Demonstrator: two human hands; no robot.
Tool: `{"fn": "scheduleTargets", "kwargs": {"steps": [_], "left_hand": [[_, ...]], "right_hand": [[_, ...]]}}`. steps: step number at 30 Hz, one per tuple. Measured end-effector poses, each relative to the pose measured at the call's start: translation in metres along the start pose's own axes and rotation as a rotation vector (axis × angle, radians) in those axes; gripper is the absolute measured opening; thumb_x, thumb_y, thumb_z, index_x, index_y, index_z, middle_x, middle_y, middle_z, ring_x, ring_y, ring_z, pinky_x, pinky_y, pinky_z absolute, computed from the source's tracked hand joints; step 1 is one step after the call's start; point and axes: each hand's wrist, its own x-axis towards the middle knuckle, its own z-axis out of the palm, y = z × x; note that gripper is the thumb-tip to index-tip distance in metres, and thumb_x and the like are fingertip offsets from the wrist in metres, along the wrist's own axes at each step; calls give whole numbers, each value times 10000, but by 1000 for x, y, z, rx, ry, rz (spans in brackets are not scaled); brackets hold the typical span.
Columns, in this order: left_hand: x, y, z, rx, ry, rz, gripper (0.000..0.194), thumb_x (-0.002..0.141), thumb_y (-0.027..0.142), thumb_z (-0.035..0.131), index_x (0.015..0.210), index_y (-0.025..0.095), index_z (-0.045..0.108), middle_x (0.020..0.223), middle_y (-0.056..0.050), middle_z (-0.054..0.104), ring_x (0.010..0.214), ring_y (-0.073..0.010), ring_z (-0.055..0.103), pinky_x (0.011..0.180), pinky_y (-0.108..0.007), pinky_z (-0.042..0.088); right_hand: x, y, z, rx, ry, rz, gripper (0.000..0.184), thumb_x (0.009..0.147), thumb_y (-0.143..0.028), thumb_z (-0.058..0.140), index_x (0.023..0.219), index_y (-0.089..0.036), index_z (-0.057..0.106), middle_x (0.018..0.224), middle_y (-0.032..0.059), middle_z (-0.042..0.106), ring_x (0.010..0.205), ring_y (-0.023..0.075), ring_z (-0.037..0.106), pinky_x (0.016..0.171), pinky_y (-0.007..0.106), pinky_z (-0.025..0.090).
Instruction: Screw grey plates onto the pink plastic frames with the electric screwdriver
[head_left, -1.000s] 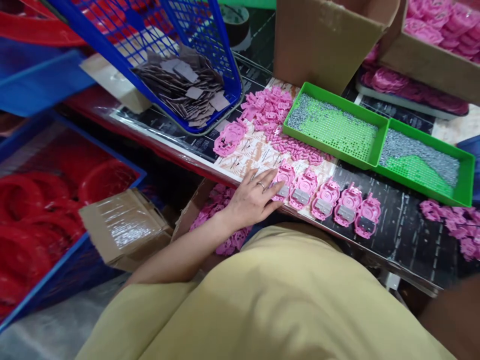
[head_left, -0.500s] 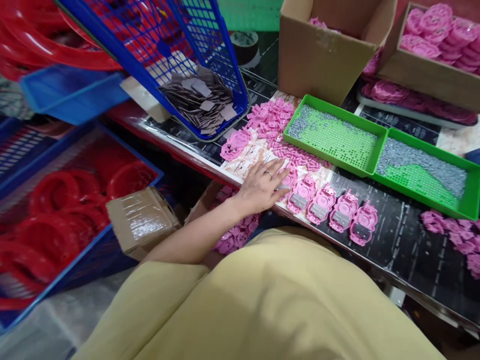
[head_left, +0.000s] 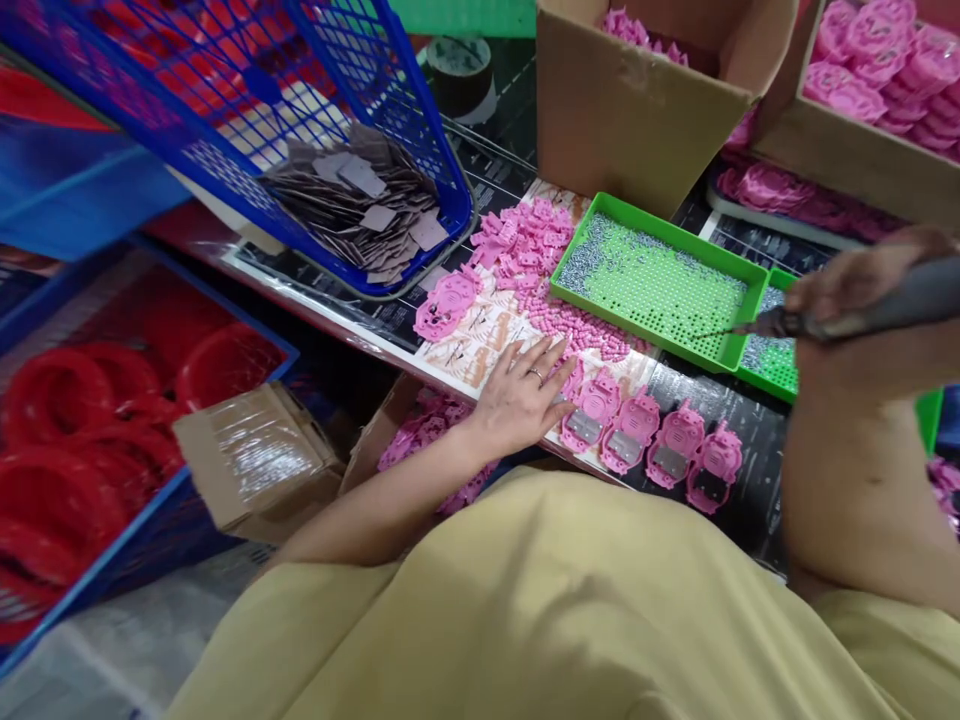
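Note:
My left hand (head_left: 519,395) lies flat with fingers spread at the table's front edge, beside and partly over the leftmost of a row of pink plastic housings (head_left: 674,446). Each of the others bears a grey plate at its near end. In my right hand (head_left: 847,285) is an electric screwdriver (head_left: 911,297), its thin bit pointing left over the front right corner of a green tray (head_left: 645,333). Small silvery screws (head_left: 589,260) are scattered in that perforated tray. My right forearm hides much of a second green tray (head_left: 772,388).
A blue basket (head_left: 455,185) of grey plates stands tilted at the left, near loose pink parts (head_left: 517,240). Cardboard boxes (head_left: 615,130) with pink parts are at the back. Left of the table are a blue crate (head_left: 281,360) of red rings and a taped carton (head_left: 259,455).
My right hand has come into view from the right with the electric screwdriver, over the green trays. My left hand stays at the row's left end. The view has shifted slightly.

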Motion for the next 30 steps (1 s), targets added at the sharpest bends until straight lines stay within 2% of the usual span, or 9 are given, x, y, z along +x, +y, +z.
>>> {"fn": "scheduleTargets", "kwargs": {"steps": [2, 3, 6, 11, 16, 20, 24, 30], "left_hand": [[-1, 0, 0, -10, -1, 1, 487, 974, 413, 532, 1382, 150, 561, 1463, -180, 527, 1385, -330, 479, 1123, -547, 388], [-1, 0, 0, -13, 2, 7, 483, 972, 404, 536, 1380, 147, 562, 1465, -180, 525, 1386, -328, 478, 1126, -542, 387], [-2, 1, 1, -11, 41, 34, 473, 980, 405, 516, 1362, 133, 576, 1453, -188, 535, 1370, -330, 493, 1127, -542, 385], [-1, 2, 0, 2, 95, 75, 479, 1004, 421, 457, 1337, 104, 590, 1418, -212, 561, 1313, -348, 543, 1083, -563, 407], [2, 6, 1, -41, 76, 61, 466, 994, 411, 484, 1344, 123, 591, 1412, -199, 572, 1318, -347, 539, 1109, -577, 382], [6, 9, 4, -56, 80, 56, 453, 988, 411, 498, 1333, 134, 596, 1422, -189, 565, 1316, -349, 539, 1106, -588, 382], [10, 9, 6, -29, 80, 61, 457, 1003, 422, 462, 1338, 136, 587, 1421, -177, 570, 1328, -335, 528, 1122, -576, 364], [14, 8, 6, 12, 133, 84, 437, 1009, 408, 443, 1286, 112, 607, 1383, -180, 601, 1279, -340, 556, 1076, -557, 384]], "right_hand": [[1, 17, 32, 127, 171, -48, 433, 764, -635, 681, 856, -215, 635, 473, -69, 434, 386, 121, 467, 350, 275, 395], [1, 25, 45, 113, 166, -28, 477, 707, -648, 730, 863, -213, 611, 458, -80, 435, 361, 121, 453, 330, 281, 385], [-2, 46, 67, -7, 161, 28, 578, 695, -751, 668, 898, -225, 544, 414, -112, 383, 321, 106, 403, 316, 275, 361], [-4, 58, 67, -103, 101, 78, 616, 722, -807, 588, 943, -240, 492, 410, -128, 335, 326, 96, 372, 358, 278, 393], [-4, 61, 67, -7, 54, 29, 470, 795, -650, 655, 953, -226, 528, 429, -122, 368, 334, 96, 385, 344, 269, 375], [-3, 61, 70, 2, 22, -19, 383, 820, -592, 665, 869, -239, 523, 424, -120, 362, 322, 84, 376, 335, 253, 378], [-3, 56, 73, -41, -60, 30, 395, 813, -605, 663, 824, -250, 490, 458, -107, 377, 343, 84, 417, 349, 259, 399], [-4, 54, 73, -109, 7, 94, 469, 791, -716, 605, 894, -268, 516, 441, -98, 341, 335, 117, 388, 364, 305, 377]]}}
